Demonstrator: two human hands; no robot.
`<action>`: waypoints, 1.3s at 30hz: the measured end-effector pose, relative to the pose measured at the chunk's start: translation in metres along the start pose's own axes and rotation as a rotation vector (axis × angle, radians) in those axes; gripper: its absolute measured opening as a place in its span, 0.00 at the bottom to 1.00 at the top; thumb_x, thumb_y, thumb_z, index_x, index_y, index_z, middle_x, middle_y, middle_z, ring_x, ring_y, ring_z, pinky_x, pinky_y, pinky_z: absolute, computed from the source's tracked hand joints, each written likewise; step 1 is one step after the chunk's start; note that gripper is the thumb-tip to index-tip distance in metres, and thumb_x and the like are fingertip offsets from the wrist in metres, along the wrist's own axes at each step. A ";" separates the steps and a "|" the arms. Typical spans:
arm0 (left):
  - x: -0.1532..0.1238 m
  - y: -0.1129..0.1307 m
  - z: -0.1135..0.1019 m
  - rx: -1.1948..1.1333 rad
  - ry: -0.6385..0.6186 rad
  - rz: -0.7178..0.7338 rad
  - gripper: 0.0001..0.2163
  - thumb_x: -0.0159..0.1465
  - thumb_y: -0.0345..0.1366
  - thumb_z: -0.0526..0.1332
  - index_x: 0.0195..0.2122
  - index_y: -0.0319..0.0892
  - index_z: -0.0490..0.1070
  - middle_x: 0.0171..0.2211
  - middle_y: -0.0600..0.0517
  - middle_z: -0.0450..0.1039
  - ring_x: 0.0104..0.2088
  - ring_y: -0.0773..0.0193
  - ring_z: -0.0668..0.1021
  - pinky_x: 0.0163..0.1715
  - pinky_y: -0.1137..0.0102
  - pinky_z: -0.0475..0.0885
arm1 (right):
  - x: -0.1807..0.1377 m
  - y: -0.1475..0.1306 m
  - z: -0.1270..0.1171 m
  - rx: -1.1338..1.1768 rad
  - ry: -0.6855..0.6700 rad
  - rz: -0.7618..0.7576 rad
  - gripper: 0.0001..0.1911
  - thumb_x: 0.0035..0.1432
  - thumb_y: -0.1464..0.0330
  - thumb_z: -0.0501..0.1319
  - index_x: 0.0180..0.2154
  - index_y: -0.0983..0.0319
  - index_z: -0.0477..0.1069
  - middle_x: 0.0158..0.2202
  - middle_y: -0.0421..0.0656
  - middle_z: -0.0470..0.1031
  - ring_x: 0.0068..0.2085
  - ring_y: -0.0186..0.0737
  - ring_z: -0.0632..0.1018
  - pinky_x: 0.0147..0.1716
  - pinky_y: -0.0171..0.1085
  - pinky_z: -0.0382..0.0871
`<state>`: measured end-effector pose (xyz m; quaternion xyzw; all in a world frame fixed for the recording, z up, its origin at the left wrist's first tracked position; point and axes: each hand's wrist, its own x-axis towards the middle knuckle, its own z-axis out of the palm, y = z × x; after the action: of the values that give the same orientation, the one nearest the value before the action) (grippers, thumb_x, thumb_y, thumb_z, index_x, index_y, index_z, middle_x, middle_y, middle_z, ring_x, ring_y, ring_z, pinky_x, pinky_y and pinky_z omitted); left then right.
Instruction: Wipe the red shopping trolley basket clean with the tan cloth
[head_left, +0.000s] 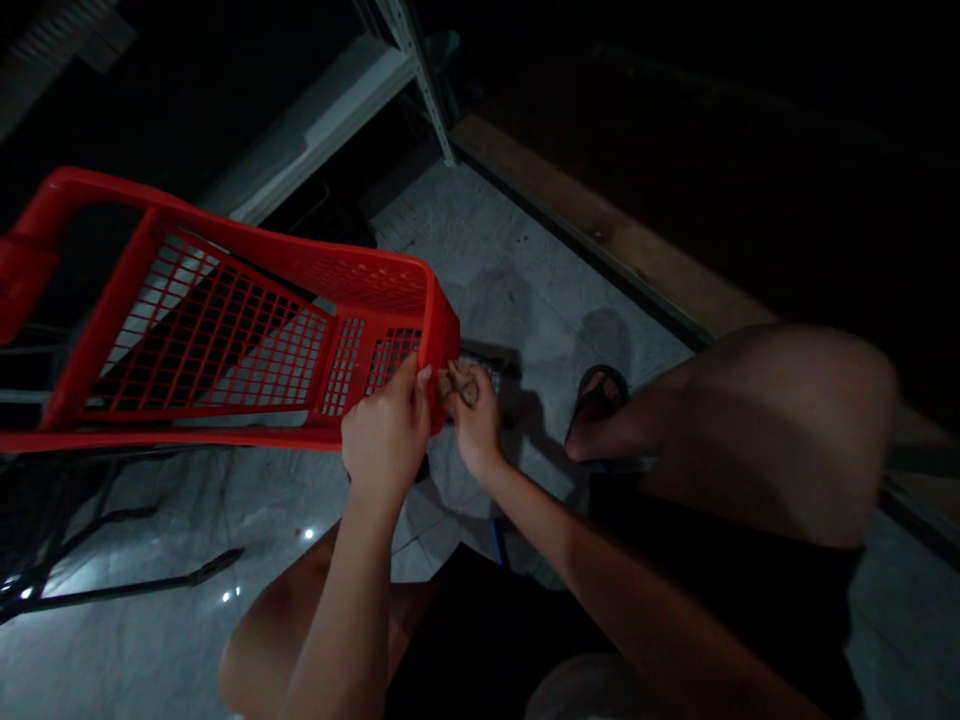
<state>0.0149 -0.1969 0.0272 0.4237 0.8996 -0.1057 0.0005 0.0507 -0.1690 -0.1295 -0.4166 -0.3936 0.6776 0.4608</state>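
Floor (487,240), grey tile, dim light, runs under & all round the red bskt (444,325). Bskt lies across the view w/ grid-pattern walls, its narrow end toward the person's hands. White shelf (330,125) on far side of bskt, w/ a perforated metal post (426,90) at its R end. Wood-edged ledge (570,210) well R of bskt, approx. diagonal; area past it too dark to make out. Person's bent legs: R leg (780,430) well R of bskt, L leg (281,620) on its near side, dark shorts (487,630) btwn. Dark metal bars (120,590) near bskt, lower L of it. L hand (386,430) closed on bskt's near corner at narrow end, thumb & fingers over the rim. R hand (478,415) just outside same end wall, fingers pinched round a crumpled brown scrap (465,388), held right up by the wall; can't tell if the two touch. Dark sandal (600,395) on R foot, flat on tile, R of bskt.
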 end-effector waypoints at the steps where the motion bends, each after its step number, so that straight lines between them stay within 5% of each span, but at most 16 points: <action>1: -0.001 -0.001 0.001 0.005 -0.003 0.002 0.22 0.77 0.47 0.47 0.65 0.52 0.72 0.35 0.45 0.84 0.33 0.52 0.84 0.30 0.68 0.66 | 0.024 -0.006 0.007 0.010 0.024 -0.015 0.15 0.55 0.71 0.62 0.46 0.57 0.72 0.48 0.43 0.82 0.49 0.41 0.82 0.55 0.44 0.76; 4: -0.005 -0.003 0.001 0.013 -0.021 -0.009 0.22 0.77 0.47 0.47 0.65 0.51 0.72 0.35 0.45 0.84 0.33 0.52 0.84 0.30 0.68 0.67 | 0.085 -0.023 0.027 0.066 -0.036 -0.098 0.22 0.55 0.73 0.60 0.52 0.56 0.71 0.55 0.45 0.80 0.55 0.41 0.80 0.59 0.45 0.74; 6: -0.007 -0.002 0.000 0.009 -0.030 -0.024 0.22 0.77 0.46 0.47 0.65 0.51 0.72 0.35 0.44 0.84 0.33 0.52 0.84 0.31 0.68 0.67 | 0.096 -0.032 0.033 0.068 -0.097 -0.143 0.23 0.56 0.72 0.60 0.54 0.55 0.72 0.57 0.45 0.79 0.58 0.41 0.79 0.62 0.47 0.72; 11: -0.009 0.000 0.000 -0.014 -0.026 -0.029 0.22 0.77 0.46 0.47 0.65 0.51 0.72 0.35 0.45 0.84 0.32 0.54 0.84 0.31 0.68 0.68 | 0.049 -0.039 0.015 0.067 -0.215 -0.174 0.20 0.68 0.60 0.56 0.58 0.53 0.75 0.66 0.42 0.72 0.69 0.39 0.69 0.73 0.50 0.57; 19: -0.008 -0.004 0.002 -0.008 -0.003 -0.049 0.22 0.77 0.46 0.46 0.65 0.50 0.72 0.36 0.44 0.84 0.33 0.52 0.84 0.30 0.67 0.66 | 0.072 -0.022 0.006 0.087 -0.269 -0.115 0.18 0.52 0.69 0.68 0.46 0.56 0.80 0.54 0.42 0.82 0.57 0.43 0.80 0.66 0.50 0.68; 27: -0.012 -0.004 0.000 -0.015 -0.041 -0.085 0.22 0.77 0.46 0.48 0.64 0.49 0.72 0.35 0.44 0.83 0.31 0.54 0.82 0.30 0.68 0.66 | -0.011 -0.006 -0.011 0.026 -0.150 0.132 0.14 0.49 0.70 0.63 0.40 0.57 0.79 0.44 0.41 0.84 0.45 0.42 0.83 0.51 0.43 0.78; 32: -0.014 -0.006 -0.001 -0.012 -0.037 -0.087 0.22 0.77 0.47 0.47 0.65 0.52 0.71 0.36 0.45 0.84 0.31 0.53 0.82 0.29 0.68 0.64 | 0.069 -0.024 0.017 0.069 -0.016 -0.012 0.17 0.51 0.68 0.64 0.45 0.57 0.75 0.46 0.42 0.84 0.47 0.41 0.83 0.55 0.45 0.77; 35: -0.016 -0.005 0.000 -0.014 -0.021 -0.084 0.22 0.77 0.47 0.46 0.64 0.52 0.73 0.35 0.45 0.84 0.31 0.52 0.83 0.29 0.68 0.64 | 0.112 -0.035 0.033 0.033 -0.047 -0.122 0.17 0.50 0.71 0.63 0.45 0.57 0.75 0.47 0.41 0.83 0.50 0.41 0.81 0.59 0.45 0.74; 39: -0.014 0.001 0.000 -0.033 -0.009 -0.111 0.22 0.77 0.48 0.47 0.62 0.53 0.74 0.31 0.45 0.83 0.30 0.51 0.82 0.28 0.68 0.64 | 0.077 -0.021 0.024 0.012 -0.131 -0.101 0.14 0.51 0.70 0.61 0.42 0.56 0.75 0.43 0.40 0.82 0.46 0.40 0.82 0.55 0.43 0.76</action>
<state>0.0245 -0.2072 0.0284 0.3728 0.9233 -0.0924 0.0055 0.0171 -0.0932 -0.1177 -0.3482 -0.4392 0.6819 0.4700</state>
